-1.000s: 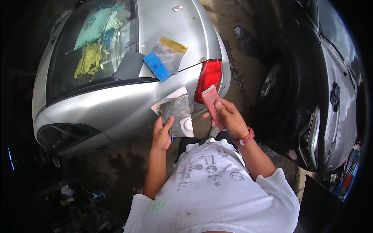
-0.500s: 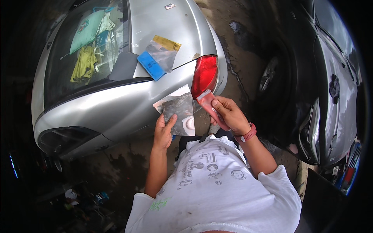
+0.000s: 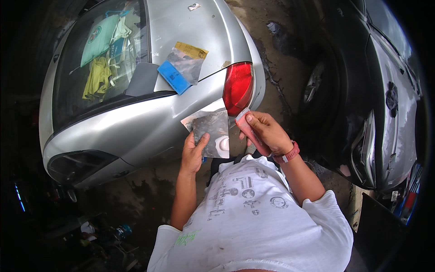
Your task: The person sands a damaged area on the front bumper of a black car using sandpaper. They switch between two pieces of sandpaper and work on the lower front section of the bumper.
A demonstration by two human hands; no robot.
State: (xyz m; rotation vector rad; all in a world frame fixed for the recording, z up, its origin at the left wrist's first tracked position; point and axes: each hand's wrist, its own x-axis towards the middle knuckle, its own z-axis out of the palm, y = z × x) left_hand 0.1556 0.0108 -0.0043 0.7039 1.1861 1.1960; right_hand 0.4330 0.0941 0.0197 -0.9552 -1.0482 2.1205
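The left hand (image 3: 194, 152) pinches a scuffed grey sheet (image 3: 210, 129) by its near left corner, thumb pressed flat on top and the other fingers mostly hidden below; a paler edge shows behind the sheet, and whether that is a second piece I cannot tell. A whitish-pink blob (image 3: 223, 143) sits at the sheet's right side. The right hand (image 3: 272, 135) is closed around a flattened red tube (image 3: 254, 136), thumb along its upper face, with a fingertip showing past its left side; the tube tilts, its pale end up and to the left.

Take the red tail light (image 3: 239, 88) as the landmark. The tube is just on the near side of it, the sheet nearer the person and to its left, the two held items apart. A red wristband (image 3: 288, 153) on the right wrist is farther to the near right of the light. Left of the light and slightly beyond, a blue strip (image 3: 174, 77) lies on the silver car (image 3: 113, 122), touching a greyish sleeve (image 3: 188, 65) with a yellow end (image 3: 192, 50). Farther left, a yellow cloth (image 3: 97, 78) shows through the car's window. Well right of the light stands a dark car (image 3: 353, 72).
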